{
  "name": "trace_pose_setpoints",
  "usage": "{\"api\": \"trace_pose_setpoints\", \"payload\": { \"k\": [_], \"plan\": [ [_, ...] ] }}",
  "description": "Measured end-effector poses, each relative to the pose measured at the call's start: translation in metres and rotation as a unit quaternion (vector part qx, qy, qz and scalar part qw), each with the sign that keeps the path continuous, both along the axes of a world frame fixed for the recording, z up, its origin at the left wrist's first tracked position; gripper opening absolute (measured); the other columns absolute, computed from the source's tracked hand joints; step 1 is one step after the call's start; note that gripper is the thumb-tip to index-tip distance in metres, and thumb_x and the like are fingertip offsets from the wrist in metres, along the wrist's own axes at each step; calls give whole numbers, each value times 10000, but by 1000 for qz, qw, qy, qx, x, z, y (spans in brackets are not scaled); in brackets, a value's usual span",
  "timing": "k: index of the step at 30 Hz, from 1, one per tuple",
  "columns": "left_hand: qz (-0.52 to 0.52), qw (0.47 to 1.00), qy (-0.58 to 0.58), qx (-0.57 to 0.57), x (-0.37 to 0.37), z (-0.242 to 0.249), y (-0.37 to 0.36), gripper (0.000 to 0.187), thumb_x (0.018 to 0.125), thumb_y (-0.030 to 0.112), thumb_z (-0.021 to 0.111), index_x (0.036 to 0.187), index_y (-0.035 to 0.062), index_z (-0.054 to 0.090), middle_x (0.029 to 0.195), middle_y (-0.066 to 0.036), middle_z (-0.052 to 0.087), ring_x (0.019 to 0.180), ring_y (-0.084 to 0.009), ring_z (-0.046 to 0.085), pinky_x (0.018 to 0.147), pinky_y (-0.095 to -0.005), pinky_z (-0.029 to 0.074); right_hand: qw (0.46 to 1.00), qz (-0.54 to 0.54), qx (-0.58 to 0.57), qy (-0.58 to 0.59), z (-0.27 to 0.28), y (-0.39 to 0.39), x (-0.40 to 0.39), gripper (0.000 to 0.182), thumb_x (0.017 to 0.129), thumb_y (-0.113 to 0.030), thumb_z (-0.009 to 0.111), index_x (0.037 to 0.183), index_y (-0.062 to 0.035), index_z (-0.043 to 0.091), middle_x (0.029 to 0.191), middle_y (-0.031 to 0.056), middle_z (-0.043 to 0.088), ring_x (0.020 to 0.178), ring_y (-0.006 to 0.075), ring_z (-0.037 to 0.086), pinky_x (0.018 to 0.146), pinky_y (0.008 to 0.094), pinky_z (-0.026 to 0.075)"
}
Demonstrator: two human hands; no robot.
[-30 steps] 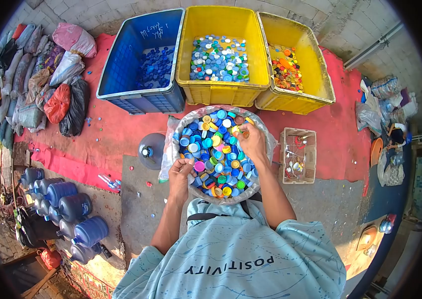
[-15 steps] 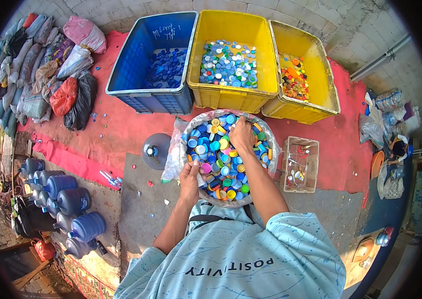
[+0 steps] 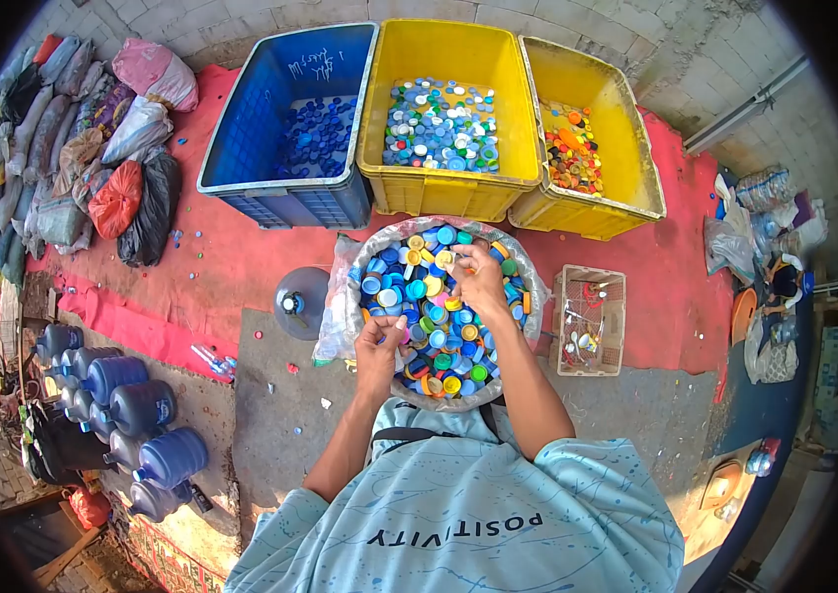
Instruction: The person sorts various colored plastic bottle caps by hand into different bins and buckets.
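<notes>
A round container lined with a pale bag (image 3: 533, 341) stands against my body, full of bottle caps (image 3: 439, 336) in blue, yellow, green, orange and white. Over its upper right part, my right hand (image 3: 478, 281) has its fingers bent round a pale yellow cap (image 3: 445, 259). My left hand (image 3: 379, 348) is at the container's left side, its fingers closed near the thumb; a pink cap shows beside it, and what the fingers hold, if anything, is too small to make out.
Beyond stand a blue crate (image 3: 285, 188), a yellow crate (image 3: 450, 190) and another yellow crate (image 3: 587, 212), each with caps inside. A basket (image 3: 589, 321) sits right, a water jug (image 3: 301, 302) left. Further left are more jugs (image 3: 142, 405) and stuffed bags (image 3: 63, 158).
My right hand has lifted from among the caps and turned, and a pale yellow cap now shows at its fingers. My left hand has stayed near the container's left side. The view has shifted slightly.
</notes>
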State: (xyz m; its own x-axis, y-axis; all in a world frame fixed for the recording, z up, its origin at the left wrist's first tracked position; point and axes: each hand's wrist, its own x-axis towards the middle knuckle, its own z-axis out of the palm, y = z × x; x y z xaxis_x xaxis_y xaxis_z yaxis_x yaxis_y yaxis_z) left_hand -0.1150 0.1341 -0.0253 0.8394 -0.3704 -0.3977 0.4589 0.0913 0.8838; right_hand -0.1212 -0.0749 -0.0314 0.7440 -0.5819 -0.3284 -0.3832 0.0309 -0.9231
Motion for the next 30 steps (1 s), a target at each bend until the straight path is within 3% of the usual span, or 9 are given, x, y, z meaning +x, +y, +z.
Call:
{"api": "trace_pose_setpoints", "payload": {
  "k": [2, 5, 9, 11, 15, 18, 23, 26, 30],
  "plan": [
    [-14, 999, -26, 29, 4, 11, -9, 239, 911, 232, 678, 1018, 25, 628, 765, -6, 611, 577, -70, 518, 542, -230, 435, 999, 15, 18, -48, 11, 12, -14, 367, 866, -69, 684, 1211, 6, 584, 865, 61, 682, 556, 81, 576, 482, 241, 447],
    [-70, 993, -58, 77, 11, 20, -23, 314, 891, 274, 701, 1049, 7, 653, 793, -13, 632, 585, -66, 536, 522, -224, 438, 993, 68, 19, -99, 16, 31, -40, 350, 869, -72, 676, 1199, 12, 594, 866, 73, 688, 558, 79, 579, 486, 250, 455],
    [-179, 974, -62, 128, 8, 11, -31, 338, 864, 310, 726, 967, -10, 687, 754, -24, 654, 585, -68, 567, 520, -221, 449, 977, 120, -155, -84, 29, 51, -72, 353, 834, -37, 672, 1172, 23, 594, 881, 132, 688, 572, 137, 618, 530, 285, 494],
    [-199, 970, -43, 131, 1, 13, -34, 317, 865, 298, 726, 956, -4, 691, 725, -25, 649, 577, -73, 570, 519, -225, 450, 974, 115, -164, -102, 23, 55, -82, 368, 816, -19, 694, 1172, 15, 608, 777, 80, 641, 523, 80, 535, 483, 257, 422],
    [-230, 968, 11, 98, -7, 6, -32, 341, 943, 350, 612, 798, 44, 646, 687, 1, 600, 582, -65, 546, 513, -219, 424, 975, 137, -147, -94, 21, 52, -92, 376, 787, -11, 720, 1144, 1, 605, 907, 123, 644, 611, 178, 645, 551, 302, 509],
    [-173, 981, 87, 28, -13, 11, -33, 366, 960, 374, 583, 778, 58, 614, 664, 10, 570, 565, -60, 538, 491, -217, 405, 977, 137, -138, -90, 22, 51, -94, 378, 775, -22, 743, 1130, -21, 613, 925, 111, 621, 617, 177, 646, 547, 306, 505],
    [-208, 972, 6, 110, -9, 4, -32, 363, 981, 395, 548, 847, 64, 612, 634, 7, 557, 528, -59, 522, 466, -214, 384, 966, 142, -195, -90, 22, 53, -93, 392, 752, -30, 769, 1112, -14, 614, 983, 119, 613, 597, 179, 632, 539, 310, 493],
    [-228, 966, -31, 118, -7, 7, -29, 385, 996, 404, 514, 848, 61, 607, 617, 5, 548, 521, -64, 521, 465, -219, 386, 973, 122, -163, -111, 25, 56, -92, 386, 746, -15, 772, 1098, 15, 617, 955, 110, 623, 581, 117, 616, 533, 276, 469],
    [-201, 970, -63, 124, -16, 0, -30, 474, 1017, 406, 439, 837, 1, 609, 582, -35, 554, 494, -109, 545, 452, -276, 412, 969, 154, -167, -101, 27, 54, -95, 395, 745, -27, 775, 1101, 14, 608, 965, 119, 633, 598, 149, 622, 552, 287, 485]
  ]
}}
